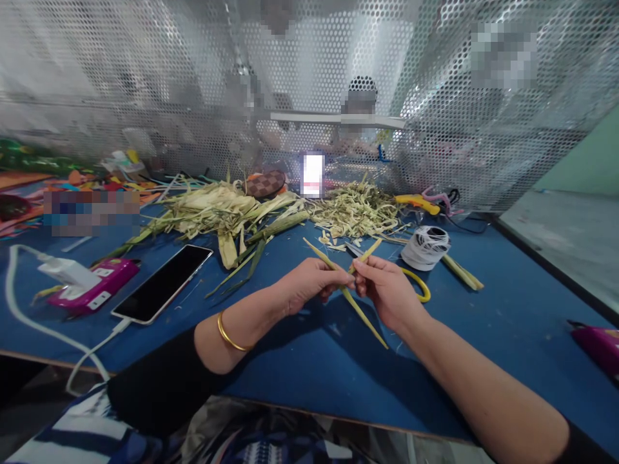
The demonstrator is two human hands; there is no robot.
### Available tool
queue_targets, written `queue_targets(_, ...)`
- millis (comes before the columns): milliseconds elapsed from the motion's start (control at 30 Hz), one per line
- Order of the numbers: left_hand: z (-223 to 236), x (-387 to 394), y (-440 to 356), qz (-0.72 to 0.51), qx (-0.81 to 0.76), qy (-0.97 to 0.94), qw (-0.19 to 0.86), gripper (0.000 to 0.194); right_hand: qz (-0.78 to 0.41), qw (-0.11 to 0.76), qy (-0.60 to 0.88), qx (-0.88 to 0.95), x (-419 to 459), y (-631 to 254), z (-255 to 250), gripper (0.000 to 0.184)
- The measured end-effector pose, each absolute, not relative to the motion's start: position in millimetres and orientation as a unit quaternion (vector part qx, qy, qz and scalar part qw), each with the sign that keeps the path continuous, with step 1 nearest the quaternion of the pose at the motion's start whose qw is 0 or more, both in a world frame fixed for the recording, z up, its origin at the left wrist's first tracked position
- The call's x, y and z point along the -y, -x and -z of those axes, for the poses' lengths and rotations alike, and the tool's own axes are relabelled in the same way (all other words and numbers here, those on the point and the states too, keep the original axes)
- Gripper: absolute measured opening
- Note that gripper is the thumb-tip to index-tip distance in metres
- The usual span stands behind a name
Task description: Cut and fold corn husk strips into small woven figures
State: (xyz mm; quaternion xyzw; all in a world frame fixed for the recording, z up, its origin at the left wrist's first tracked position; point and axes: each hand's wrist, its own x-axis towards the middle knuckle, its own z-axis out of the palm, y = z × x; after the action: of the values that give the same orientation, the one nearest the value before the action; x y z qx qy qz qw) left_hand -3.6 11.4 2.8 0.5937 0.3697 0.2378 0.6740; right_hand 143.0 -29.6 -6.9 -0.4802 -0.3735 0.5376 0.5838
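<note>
Both my hands meet above the blue table (300, 361), pinching narrow yellow-green leaf strips (360, 314). My left hand (309, 283), with a gold bangle on the wrist, is closed on a long strip that runs from upper left down to lower right. My right hand (387, 290) pinches a shorter strip that crosses it and points up to the right. A pile of long palm leaves (222, 216) lies behind my hands. A heap of short cut leaf scraps (355, 209) lies to its right.
A black phone (162, 283) on a charging cable lies left, beside a pink device (99, 287) with a white charger. A spool of white thread (426, 247) and yellow-handled scissors (420, 283) sit right. Perforated metal screen (145, 96) walls the back. Other people sit behind it.
</note>
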Motion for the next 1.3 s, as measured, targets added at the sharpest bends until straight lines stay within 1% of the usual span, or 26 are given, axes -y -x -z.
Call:
queue_targets(233,-5,-11,3,-0.233,-0.361,-0.590,0.683,0.024,-0.511,0.625,0.485,0.335,29,-144,8,0.029)
queue_targets(433,-6,-8,3,-0.226,-0.353,-0.596,0.684,0.031,-0.475,0.643,0.484,0.355,27,-144,9,0.032)
queue_targets(533,-5,-9,4,-0.228,-0.356,-0.580,0.696,0.032,-0.461,0.625,0.504,0.379,26,-148,7,0.035)
queue_targets(600,-6,-10,5,-0.223,-0.356,-0.562,0.712,0.037,-0.436,0.572,0.547,0.428,27,-154,3,0.038)
queue_targets(667,-8,-12,7,-0.212,-0.355,-0.555,0.722,0.044,-0.368,0.496,0.605,0.502,29,-162,-3,0.043)
queue_targets(700,-9,-12,8,-0.207,-0.356,-0.560,0.719,0.046,-0.308,0.465,0.630,0.540,31,-166,-6,0.046)
queue_targets(767,-11,-12,9,-0.198,-0.360,-0.580,0.703,0.045,-0.148,0.447,0.648,0.599,34,-172,-13,0.047)
queue_targets(800,-12,-12,9,-0.192,-0.363,-0.594,0.692,0.044,-0.080,0.449,0.639,0.620,35,-173,-15,0.044)
queue_targets(833,-13,-10,8,-0.184,-0.362,-0.609,0.681,0.043,-0.039,0.451,0.622,0.639,36,-174,-16,0.039)
queue_targets(867,-13,-9,8,-0.173,-0.361,-0.625,0.671,0.041,-0.033,0.449,0.603,0.658,35,-174,-16,0.032)
queue_targets(900,-13,-7,7,-0.161,-0.358,-0.639,0.661,0.040,-0.062,0.441,0.584,0.679,35,-173,-16,0.025)
queue_targets(933,-13,-5,6,-0.149,-0.355,-0.652,0.653,0.038,-0.120,0.428,0.567,0.694,34,-171,-14,0.022)
queue_targets(1033,-13,0,4,-0.120,-0.340,-0.683,0.635,0.035,-0.371,0.386,0.520,0.666,32,-162,-9,0.024)
queue_targets(1100,-11,2,3,-0.115,-0.328,-0.704,0.620,0.035,-0.491,0.390,0.500,0.598,32,-156,-6,0.026)
queue_targets(1167,-10,3,2,-0.120,-0.317,-0.724,0.600,0.034,-0.518,0.430,0.502,0.543,33,-152,-5,0.029)
queue_targets(1233,-10,4,2,-0.128,-0.312,-0.737,0.586,0.034,-0.495,0.474,0.514,0.515,33,-149,-4,0.033)
queue_targets(1300,-11,6,1,-0.133,-0.317,-0.742,0.576,0.032,-0.477,0.500,0.520,0.502,34,-146,-4,0.033)
